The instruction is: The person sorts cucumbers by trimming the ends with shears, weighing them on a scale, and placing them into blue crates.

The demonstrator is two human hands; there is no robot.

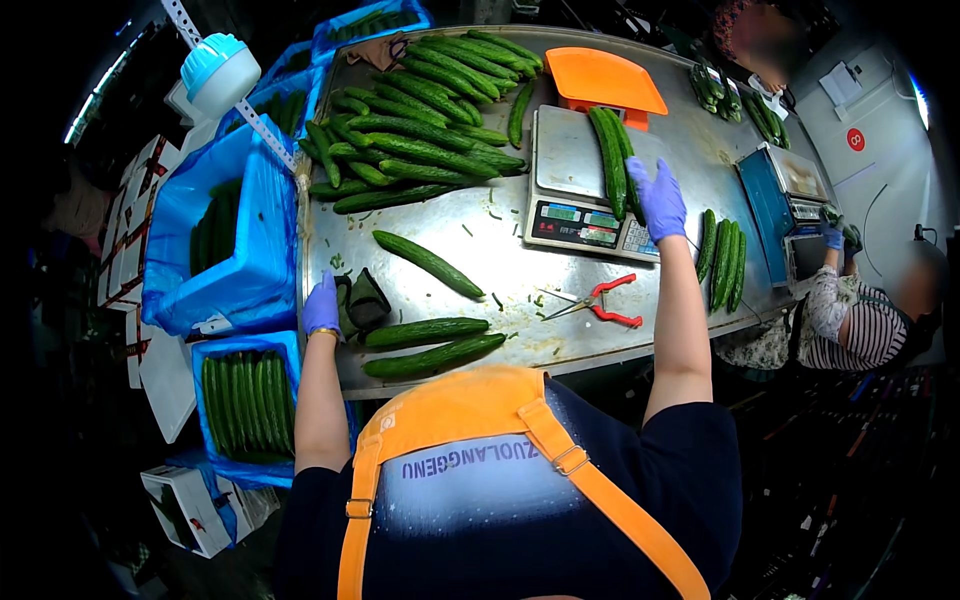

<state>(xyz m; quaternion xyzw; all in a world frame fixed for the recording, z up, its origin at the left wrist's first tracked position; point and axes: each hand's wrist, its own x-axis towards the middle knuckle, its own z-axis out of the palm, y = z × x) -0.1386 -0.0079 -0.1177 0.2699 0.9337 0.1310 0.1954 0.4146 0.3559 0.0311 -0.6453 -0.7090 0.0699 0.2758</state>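
Observation:
My right hand (658, 196), in a purple glove, has its fingers apart at the lower right side of two cucumbers (613, 161) lying on the digital scale (574, 157); whether it grips one cannot be told. My left hand (322, 306), also gloved, rests at the table's left edge, beside a dark cloth item (366, 300), and appears to hold nothing. Between the hands lie a single cucumber (429, 264) and red-handled snips (596, 301) with their blades apart. Two more cucumbers (435, 346) lie near the front edge. A large pile of cucumbers (427, 112) covers the back left.
An orange scale tray (604, 79) stands behind the digital scale. Several cucumbers (724, 262) lie to its right, before a blue machine (772, 202). Blue-lined crates (259, 225) flank the table's left edge. A co-worker (855, 322) is at the right, another person (757, 41) behind the table.

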